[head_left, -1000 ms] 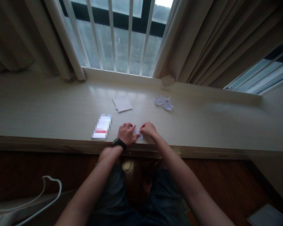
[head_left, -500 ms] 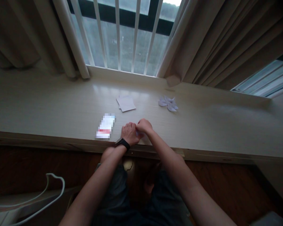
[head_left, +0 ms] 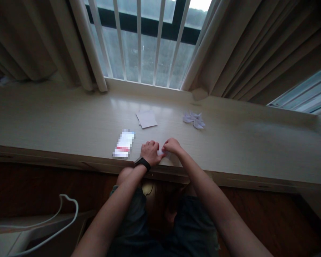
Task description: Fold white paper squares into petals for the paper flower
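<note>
In the head view, a pale ledge (head_left: 243, 142) runs across the whole width, with the window (head_left: 147, 53) and its upright white bars (head_left: 139, 46) behind it, between a left curtain (head_left: 34, 39) and a right curtain (head_left: 238, 46). A phone (head_left: 124, 144), its face blurred into blocks, lies near the front edge, just left of the hands and slanting away to the right. Beyond the hands lie some sheets (head_left: 147, 119), at least two, stacked askew with part of a lower one showing at the left. Farther right, a cluster of folded papers (head_left: 194, 120) sticks out several pointed tips. A white loop (head_left: 77, 208) shows at lower left, well apart from the work. None of these lies between the two hands; what covers the paper (head_left: 159, 152) is the hands themselves. It is on the ledge near the front edge, a small white patch showing between them. The left hand (head_left: 150, 151), wearing a black watch (head_left: 142, 163) at the wrist, rests palm down on it, fingers bent and thumb stretched apart toward the right. The right hand (head_left: 172, 145) has thumb and forefinger pinched together at the paper's right side. Too little of the paper shows to tell which way it points or how its long axis runs.
</note>
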The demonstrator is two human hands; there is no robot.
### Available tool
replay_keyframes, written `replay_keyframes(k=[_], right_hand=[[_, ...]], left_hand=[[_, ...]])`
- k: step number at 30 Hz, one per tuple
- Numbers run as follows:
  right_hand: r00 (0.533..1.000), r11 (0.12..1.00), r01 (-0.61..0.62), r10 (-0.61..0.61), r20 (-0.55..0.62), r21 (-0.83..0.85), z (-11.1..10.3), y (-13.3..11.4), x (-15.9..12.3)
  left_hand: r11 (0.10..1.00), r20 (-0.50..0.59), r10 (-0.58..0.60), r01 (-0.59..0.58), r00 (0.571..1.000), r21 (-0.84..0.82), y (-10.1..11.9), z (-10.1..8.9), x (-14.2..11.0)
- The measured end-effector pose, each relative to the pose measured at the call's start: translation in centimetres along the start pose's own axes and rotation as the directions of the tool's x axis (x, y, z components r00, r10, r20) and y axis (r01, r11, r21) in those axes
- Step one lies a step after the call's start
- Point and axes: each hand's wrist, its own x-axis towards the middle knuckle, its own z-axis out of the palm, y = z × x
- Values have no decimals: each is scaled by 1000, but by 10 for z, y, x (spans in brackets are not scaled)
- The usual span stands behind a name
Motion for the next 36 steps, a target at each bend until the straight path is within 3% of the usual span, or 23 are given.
replay_keyframes(k=[10, 14, 18, 22, 32, 36], right_hand=[[999, 997, -4, 7, 43, -76, -14, 44, -24], [998, 999, 29, -27, -50, 35, -6, 57, -42], [962, 951, 211, -161, -221, 227, 11, 67, -62], [929, 932, 258, -167, -330, 256, 22, 66, -75], [919, 949, 235, -147, -365, 210, 24, 57, -67], [913, 964, 163, -66, -402, 211, 30, 53, -62]], left_hand=[[998, -6, 57, -57, 998, -36, -3, 2, -1], [973, 11, 222, -221, 975, -60, -5, 4, -1], [959, 30, 278, -276, 960, -64, -4, 2, -3], [951, 56, 306, -302, 950, -73, -3, 2, -3], [943, 22, 324, -321, 946, -92, -4, 4, -2], [943, 11, 316, -313, 949, -113, -4, 6, -1]])
